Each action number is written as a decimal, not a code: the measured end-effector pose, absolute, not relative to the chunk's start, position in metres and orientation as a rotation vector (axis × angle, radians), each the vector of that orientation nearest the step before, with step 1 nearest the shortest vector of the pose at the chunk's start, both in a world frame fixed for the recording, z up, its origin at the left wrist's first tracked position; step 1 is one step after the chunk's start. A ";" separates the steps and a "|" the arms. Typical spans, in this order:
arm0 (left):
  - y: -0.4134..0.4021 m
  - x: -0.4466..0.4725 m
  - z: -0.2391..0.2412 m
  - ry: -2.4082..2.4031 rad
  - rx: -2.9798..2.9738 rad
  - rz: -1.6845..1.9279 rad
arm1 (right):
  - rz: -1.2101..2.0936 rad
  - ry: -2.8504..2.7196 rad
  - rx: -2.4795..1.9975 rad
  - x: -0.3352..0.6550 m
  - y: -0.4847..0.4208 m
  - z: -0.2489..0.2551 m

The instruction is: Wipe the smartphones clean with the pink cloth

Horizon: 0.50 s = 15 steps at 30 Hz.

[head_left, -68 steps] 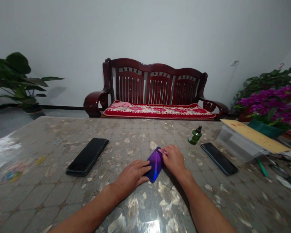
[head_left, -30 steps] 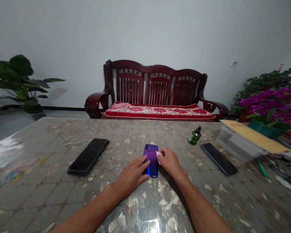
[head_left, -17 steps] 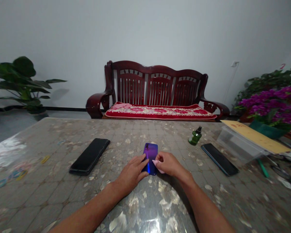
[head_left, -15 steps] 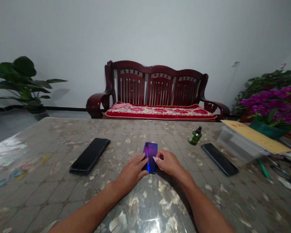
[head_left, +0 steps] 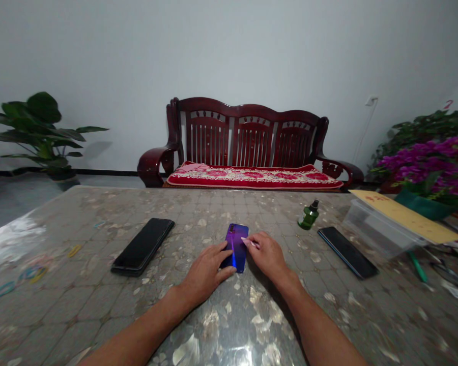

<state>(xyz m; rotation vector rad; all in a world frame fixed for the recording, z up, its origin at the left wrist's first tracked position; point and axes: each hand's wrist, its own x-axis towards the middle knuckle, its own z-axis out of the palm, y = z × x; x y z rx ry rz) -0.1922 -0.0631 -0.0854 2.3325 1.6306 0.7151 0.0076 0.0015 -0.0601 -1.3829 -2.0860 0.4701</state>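
Observation:
A smartphone (head_left: 235, 243) with a glossy purple-blue back lies face down on the table, its camera end away from me. My left hand (head_left: 209, 265) rests on its left side, fingers spread over the back and thumb near its lower edge. At the phone's right edge, my right hand (head_left: 266, 252) pinches a small pale pink cloth or tissue (head_left: 245, 241), whose tip lies over the phone's back. I cannot tell which of the two materials it is. The phone's lower left part is hidden under my left fingers.
Black phones lie left (head_left: 143, 247) and right (head_left: 347, 251). A green spray bottle (head_left: 308, 216) stands near a clear plastic box (head_left: 381, 229) topped by a yellow envelope (head_left: 404, 213). Rubber bands (head_left: 34, 274) lie far left. Behind the table (head_left: 198, 203) is a wooden bench (head_left: 252, 109).
My right hand has moved slightly up along the phone, and the tip of the pink cloth or tissue has shifted up. My left hand stays in place on the phone.

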 end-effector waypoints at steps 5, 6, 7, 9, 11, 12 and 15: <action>-0.066 -0.165 -0.075 1.847 2.225 0.655 | 0.726 -1.717 -1.243 0.008 0.019 -0.081; -0.066 -0.160 -0.074 1.893 2.214 0.642 | 0.772 -1.640 -1.248 0.009 0.023 -0.085; -0.065 -0.155 -0.074 1.936 2.201 0.622 | 0.814 -1.570 -1.258 0.009 0.026 -0.088; -0.063 -0.148 -0.073 2.005 2.175 0.584 | 0.874 -1.455 -1.274 0.012 0.032 -0.093; -0.062 -0.144 -0.073 2.046 2.152 0.556 | 0.892 -1.382 -1.272 0.014 0.035 -0.094; -0.061 -0.143 -0.073 2.055 2.145 0.547 | 0.887 -1.360 -1.267 0.015 0.035 -0.094; -0.061 -0.144 -0.072 2.048 2.143 0.523 | 0.864 -1.341 -1.239 0.015 0.034 -0.095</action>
